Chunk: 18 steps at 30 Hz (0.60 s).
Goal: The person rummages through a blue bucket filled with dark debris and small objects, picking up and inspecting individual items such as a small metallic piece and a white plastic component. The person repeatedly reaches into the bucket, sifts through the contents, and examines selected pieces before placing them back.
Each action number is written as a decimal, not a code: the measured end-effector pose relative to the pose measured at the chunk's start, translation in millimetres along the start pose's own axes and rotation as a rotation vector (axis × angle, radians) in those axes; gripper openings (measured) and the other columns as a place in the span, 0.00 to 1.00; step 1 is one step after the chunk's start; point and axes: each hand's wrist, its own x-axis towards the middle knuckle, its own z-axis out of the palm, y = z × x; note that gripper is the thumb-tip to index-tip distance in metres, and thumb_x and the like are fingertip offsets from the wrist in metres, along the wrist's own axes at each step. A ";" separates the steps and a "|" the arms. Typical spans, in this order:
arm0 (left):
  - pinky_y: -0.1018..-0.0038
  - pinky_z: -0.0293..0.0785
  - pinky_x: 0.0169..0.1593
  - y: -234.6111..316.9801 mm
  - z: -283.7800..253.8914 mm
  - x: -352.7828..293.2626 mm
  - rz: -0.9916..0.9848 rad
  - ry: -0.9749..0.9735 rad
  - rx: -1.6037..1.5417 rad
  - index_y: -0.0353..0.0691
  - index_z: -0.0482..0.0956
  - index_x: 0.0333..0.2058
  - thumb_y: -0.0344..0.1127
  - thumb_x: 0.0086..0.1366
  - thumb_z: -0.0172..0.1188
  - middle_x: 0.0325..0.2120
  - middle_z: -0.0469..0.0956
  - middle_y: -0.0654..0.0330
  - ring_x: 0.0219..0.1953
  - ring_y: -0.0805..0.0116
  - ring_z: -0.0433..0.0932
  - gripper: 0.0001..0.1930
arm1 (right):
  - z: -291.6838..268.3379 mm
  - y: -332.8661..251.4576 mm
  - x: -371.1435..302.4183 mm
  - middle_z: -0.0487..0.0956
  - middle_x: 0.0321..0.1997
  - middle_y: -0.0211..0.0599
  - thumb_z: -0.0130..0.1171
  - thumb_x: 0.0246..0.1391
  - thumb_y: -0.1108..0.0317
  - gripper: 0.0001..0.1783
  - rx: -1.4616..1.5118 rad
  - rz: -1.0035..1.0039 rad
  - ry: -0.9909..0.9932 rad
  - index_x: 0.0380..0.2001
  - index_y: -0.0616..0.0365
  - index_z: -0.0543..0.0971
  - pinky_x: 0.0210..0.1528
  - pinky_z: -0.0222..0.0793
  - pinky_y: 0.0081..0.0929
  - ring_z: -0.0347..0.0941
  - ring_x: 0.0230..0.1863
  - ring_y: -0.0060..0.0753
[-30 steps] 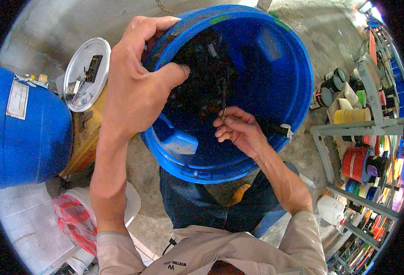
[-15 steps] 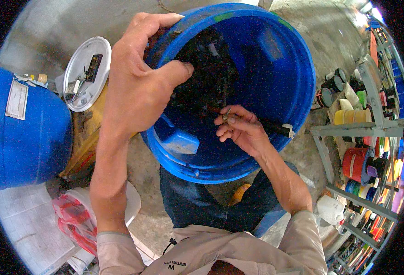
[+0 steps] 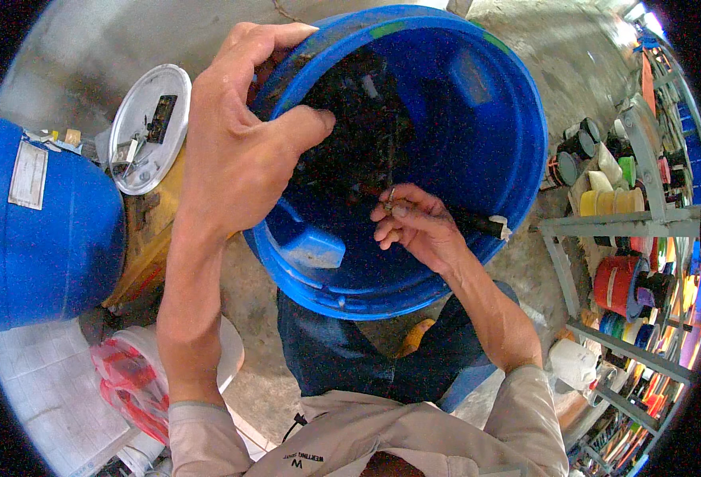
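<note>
My left hand point(image 3: 243, 155) is closed over the left rim of a large blue plastic barrel point(image 3: 517, 135), its thumb reaching inside. Dark, jumbled scrap point(image 3: 350, 119) fills the barrel's shadowed left side; single pieces are hard to make out. Over the near part of the opening, my right hand point(image 3: 424, 226) pinches a small metal piece point(image 3: 390, 199) between thumb and fingers. It looks like a little screw or fitting, too small to name surely. Behind that hand a black rod with a white end point(image 3: 486, 225) juts across the right rim; whether the hand holds it cannot be seen.
To the left stand another blue barrel point(image 3: 48, 230) and a yellow box point(image 3: 144, 238) bearing a white lid point(image 3: 140, 171) with small parts. A red-and-white plastic bag point(image 3: 128, 374) lies lower left. On the right, a grey metal shelf point(image 3: 629, 226) holds colourful spools; black containers point(image 3: 577, 143) sit beyond.
The small metal piece has turned slightly in my right fingers, and that hand has shifted only a little. My left hand stays on the rim.
</note>
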 end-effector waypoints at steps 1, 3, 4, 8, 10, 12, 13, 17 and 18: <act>0.75 0.67 0.54 1.1 1.1 0.5 -0.012 -0.003 -0.011 0.36 0.76 0.47 0.28 0.44 0.60 0.40 0.78 0.61 0.44 0.70 0.76 0.26 | -0.6 0.3 0.0 0.79 0.43 0.50 0.56 0.59 0.70 0.15 0.002 -0.007 -0.003 0.49 0.58 0.73 0.39 0.80 0.38 0.80 0.37 0.43; 0.75 0.67 0.54 3.1 2.4 1.7 -0.035 -0.004 -0.036 0.36 0.76 0.47 0.28 0.44 0.60 0.40 0.78 0.61 0.45 0.70 0.76 0.26 | -1.3 0.8 0.0 0.79 0.43 0.49 0.57 0.58 0.70 0.15 0.010 -0.014 -0.001 0.49 0.58 0.73 0.38 0.79 0.37 0.80 0.37 0.42; 0.74 0.67 0.54 2.3 1.6 1.7 -0.021 -0.006 -0.019 0.36 0.76 0.47 0.29 0.44 0.60 0.40 0.78 0.61 0.45 0.70 0.76 0.26 | -1.9 0.9 -0.4 0.79 0.43 0.49 0.57 0.58 0.70 0.15 0.015 -0.015 0.005 0.49 0.58 0.73 0.38 0.79 0.37 0.80 0.37 0.42; 0.74 0.67 0.55 0.7 -0.4 0.9 0.008 -0.014 0.040 0.36 0.75 0.47 0.29 0.44 0.60 0.40 0.78 0.60 0.45 0.70 0.76 0.26 | -1.4 0.7 -0.5 0.80 0.41 0.49 0.57 0.58 0.70 0.15 0.007 -0.020 0.016 0.48 0.58 0.74 0.37 0.79 0.35 0.80 0.36 0.41; 0.74 0.67 0.55 1.6 -0.6 0.4 -0.008 -0.019 0.024 0.36 0.75 0.47 0.29 0.45 0.60 0.40 0.78 0.60 0.45 0.70 0.76 0.26 | 0.7 0.9 -0.7 0.80 0.39 0.46 0.57 0.58 0.72 0.12 -0.033 -0.015 0.066 0.45 0.57 0.75 0.36 0.79 0.34 0.80 0.34 0.38; 0.74 0.67 0.55 1.9 0.2 0.0 -0.039 -0.024 -0.037 0.36 0.75 0.47 0.28 0.45 0.60 0.41 0.78 0.60 0.45 0.70 0.75 0.26 | 2.4 0.3 -1.2 0.80 0.37 0.44 0.57 0.57 0.74 0.10 -0.067 -0.010 0.105 0.43 0.57 0.76 0.35 0.78 0.33 0.80 0.33 0.36; 0.75 0.68 0.52 1.1 1.6 0.1 -0.030 0.003 -0.069 0.35 0.75 0.46 0.27 0.44 0.60 0.38 0.77 0.60 0.42 0.71 0.75 0.25 | 2.9 -0.2 -1.1 0.80 0.37 0.44 0.57 0.56 0.74 0.10 -0.081 -0.007 0.119 0.42 0.57 0.76 0.35 0.78 0.32 0.80 0.33 0.36; 0.76 0.68 0.52 -0.9 2.9 0.9 -0.039 0.010 -0.096 0.35 0.75 0.46 0.25 0.44 0.60 0.39 0.78 0.60 0.42 0.71 0.76 0.25 | 6.9 0.5 -0.2 0.81 0.35 0.43 0.59 0.54 0.75 0.10 -0.139 -0.008 0.160 0.41 0.58 0.77 0.34 0.77 0.31 0.79 0.31 0.34; 0.75 0.67 0.55 0.5 1.0 1.1 -0.053 -0.015 -0.076 0.35 0.75 0.48 0.26 0.45 0.59 0.41 0.78 0.60 0.45 0.71 0.76 0.26 | 7.1 1.0 -0.4 0.80 0.34 0.42 0.60 0.53 0.75 0.10 -0.194 -0.006 0.190 0.40 0.58 0.77 0.34 0.76 0.30 0.79 0.31 0.32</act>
